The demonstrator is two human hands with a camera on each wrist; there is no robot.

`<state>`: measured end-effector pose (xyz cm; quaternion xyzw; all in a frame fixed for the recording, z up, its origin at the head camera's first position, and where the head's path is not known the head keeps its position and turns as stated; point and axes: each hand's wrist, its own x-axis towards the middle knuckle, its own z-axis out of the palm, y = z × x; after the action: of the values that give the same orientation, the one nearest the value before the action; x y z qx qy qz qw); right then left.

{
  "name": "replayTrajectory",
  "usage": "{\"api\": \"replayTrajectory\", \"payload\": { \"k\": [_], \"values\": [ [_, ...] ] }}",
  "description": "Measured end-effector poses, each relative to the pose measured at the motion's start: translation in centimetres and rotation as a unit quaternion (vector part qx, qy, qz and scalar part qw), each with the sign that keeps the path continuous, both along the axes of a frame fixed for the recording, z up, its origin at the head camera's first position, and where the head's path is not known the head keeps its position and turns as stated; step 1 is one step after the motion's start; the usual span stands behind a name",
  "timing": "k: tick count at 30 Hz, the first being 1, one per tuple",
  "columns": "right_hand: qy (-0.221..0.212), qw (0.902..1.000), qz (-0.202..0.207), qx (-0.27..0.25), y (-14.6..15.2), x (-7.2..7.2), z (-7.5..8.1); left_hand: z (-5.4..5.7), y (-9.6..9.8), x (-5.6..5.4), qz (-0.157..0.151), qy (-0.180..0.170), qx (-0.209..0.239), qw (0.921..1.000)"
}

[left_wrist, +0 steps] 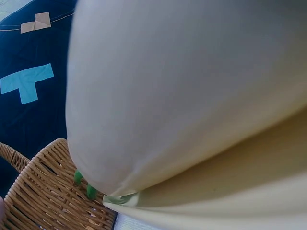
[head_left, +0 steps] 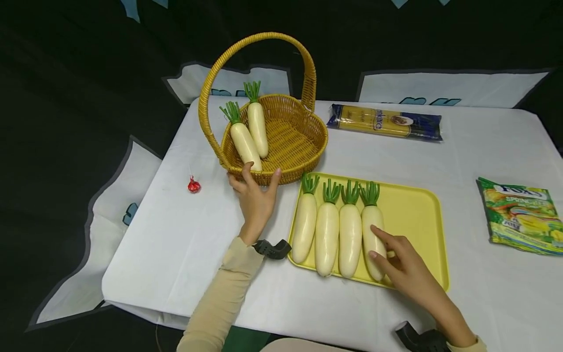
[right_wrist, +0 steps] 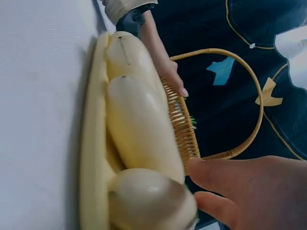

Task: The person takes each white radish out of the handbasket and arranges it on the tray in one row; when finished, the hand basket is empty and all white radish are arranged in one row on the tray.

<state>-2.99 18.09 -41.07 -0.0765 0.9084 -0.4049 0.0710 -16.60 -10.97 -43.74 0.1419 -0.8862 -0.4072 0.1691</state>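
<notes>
My left hand (head_left: 256, 203) holds the front rim of a wicker basket (head_left: 292, 142). Two white radishes (head_left: 245, 144) with green tops lean inside, at the basket's left. Several more radishes (head_left: 327, 239) lie side by side on a yellow tray (head_left: 415, 220). Over the rightmost radish (head_left: 374, 215) is my right hand (head_left: 406, 269), its thumb and forefinger apart and their tips at its upper side. In the right wrist view these fingers (right_wrist: 216, 175) are close beside the nearest radish (right_wrist: 148, 199); firm contact cannot be made out. A pale surface blocks most of the left wrist view.
A pasta packet (head_left: 384, 122) lies behind the tray, and a green candy bag (head_left: 521, 215) is at the far right. Left of the basket is a small red item (head_left: 193, 185). The basket's tall handle (head_left: 264, 36) arches above it. White cloth (head_left: 176, 244) covers the table.
</notes>
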Motion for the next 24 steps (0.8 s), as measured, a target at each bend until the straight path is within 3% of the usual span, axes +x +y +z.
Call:
{"api": "replayTrajectory", "payload": {
  "k": [16, 24],
  "values": [
    [0.065, 0.9975, -0.024, 0.015, -1.8, -0.5, -0.3, -0.1, 0.1, 0.0, -0.005, -0.006, 0.004, 1.0000],
    [0.089, 0.9951, -0.043, -0.011, -1.8, -0.6, -0.3, -0.1, -0.2, 0.1, 0.000, -0.002, -0.001, 1.0000]
  ]
}}
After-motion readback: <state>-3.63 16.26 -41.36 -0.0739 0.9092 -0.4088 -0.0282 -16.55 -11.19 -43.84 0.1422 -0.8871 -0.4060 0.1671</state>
